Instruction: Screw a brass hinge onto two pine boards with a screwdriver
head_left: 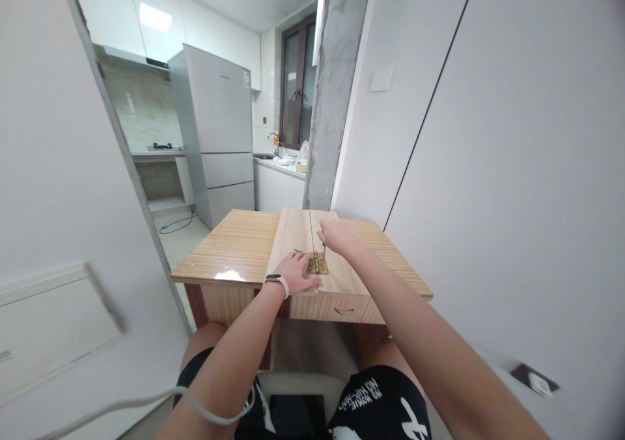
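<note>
while flat, hinge [319, 264] beside left grip [295, 273]

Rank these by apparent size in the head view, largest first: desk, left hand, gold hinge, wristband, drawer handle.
1. Desk
2. Left hand
3. Gold hinge and wristband: too alike to rank; the wristband is nearer the camera
4. Drawer handle

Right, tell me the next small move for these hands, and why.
Probably a slight twist of the right hand, with the left hand bracing: a thin shaft runs from the right fist down toward the brass-coloured metal hinge, which spans the seam between two pale wooden boards, and the left hand rests spread beside it.
</note>
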`<state>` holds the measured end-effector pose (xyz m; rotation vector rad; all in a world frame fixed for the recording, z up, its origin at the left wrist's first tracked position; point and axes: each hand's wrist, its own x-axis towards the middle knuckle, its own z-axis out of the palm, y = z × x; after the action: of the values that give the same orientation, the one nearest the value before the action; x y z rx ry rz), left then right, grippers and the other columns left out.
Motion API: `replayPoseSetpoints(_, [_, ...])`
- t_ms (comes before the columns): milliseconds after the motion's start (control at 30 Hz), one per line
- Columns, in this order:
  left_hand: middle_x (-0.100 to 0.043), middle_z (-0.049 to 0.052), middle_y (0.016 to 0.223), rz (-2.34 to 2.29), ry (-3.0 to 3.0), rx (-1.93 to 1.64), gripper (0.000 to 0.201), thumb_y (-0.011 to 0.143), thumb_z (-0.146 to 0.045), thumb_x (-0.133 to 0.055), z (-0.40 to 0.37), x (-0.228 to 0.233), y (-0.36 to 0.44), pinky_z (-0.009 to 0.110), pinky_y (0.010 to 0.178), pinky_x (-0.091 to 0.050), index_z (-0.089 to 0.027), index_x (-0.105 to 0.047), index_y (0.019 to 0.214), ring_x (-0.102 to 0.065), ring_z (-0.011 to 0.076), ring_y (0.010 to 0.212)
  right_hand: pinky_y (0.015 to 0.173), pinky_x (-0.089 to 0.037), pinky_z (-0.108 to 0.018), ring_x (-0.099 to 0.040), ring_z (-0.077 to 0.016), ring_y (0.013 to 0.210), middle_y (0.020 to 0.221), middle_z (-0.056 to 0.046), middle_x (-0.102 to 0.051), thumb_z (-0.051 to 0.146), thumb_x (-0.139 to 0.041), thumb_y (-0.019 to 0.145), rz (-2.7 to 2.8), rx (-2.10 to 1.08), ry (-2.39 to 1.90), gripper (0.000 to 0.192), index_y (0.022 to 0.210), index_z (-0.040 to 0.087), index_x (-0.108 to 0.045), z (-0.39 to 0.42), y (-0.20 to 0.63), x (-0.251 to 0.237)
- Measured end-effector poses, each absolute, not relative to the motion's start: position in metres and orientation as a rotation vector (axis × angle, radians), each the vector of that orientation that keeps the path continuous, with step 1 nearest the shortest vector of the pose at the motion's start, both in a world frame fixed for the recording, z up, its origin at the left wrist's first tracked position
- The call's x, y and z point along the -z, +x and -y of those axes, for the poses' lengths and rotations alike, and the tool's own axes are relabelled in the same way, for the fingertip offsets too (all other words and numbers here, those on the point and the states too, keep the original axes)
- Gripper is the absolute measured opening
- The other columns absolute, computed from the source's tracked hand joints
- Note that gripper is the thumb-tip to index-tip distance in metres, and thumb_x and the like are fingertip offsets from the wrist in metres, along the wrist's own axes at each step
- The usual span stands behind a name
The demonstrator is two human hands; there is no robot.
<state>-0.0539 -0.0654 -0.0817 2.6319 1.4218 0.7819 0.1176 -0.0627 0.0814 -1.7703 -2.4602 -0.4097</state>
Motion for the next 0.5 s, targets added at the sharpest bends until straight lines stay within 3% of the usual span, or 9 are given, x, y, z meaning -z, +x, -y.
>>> replayPoseSetpoints(233, [-0.058,0.012,0.139,-1.423,2.625,-0.771,0.091,0.079,-0.083,-0.055,0.064,0.083,-0.055,0.049,0.113,-0.036,-0.024,-0.047,0.147,-0.047,0.0345,0.131,0.089,-0.047,-0.037,-0.066,-0.0296,0.111,0.12,-0.017,-0.069,0.033,-0.036,0.104,2.55,0.341,-1.738,0.034,0.129,0.018,-0.055,0.067,0.123,-0.084])
replayPoseSetpoints(500, [-0.057,0.012,0.14,-1.427,2.633,-0.764,0.092,0.079,-0.084,-0.054,0.064,0.085,-0.056,0.049,0.112,-0.037,-0.023,-0.047,0.147,-0.047,0.0344,0.131,0.086,-0.049,-0.037,-0.067,-0.0314,0.111,0.117,-0.022,-0.07,0.034,-0.046,0.102,2.678,0.314,-1.731,0.034,0.124,0.012,-0.059,0.067,0.134,-0.099])
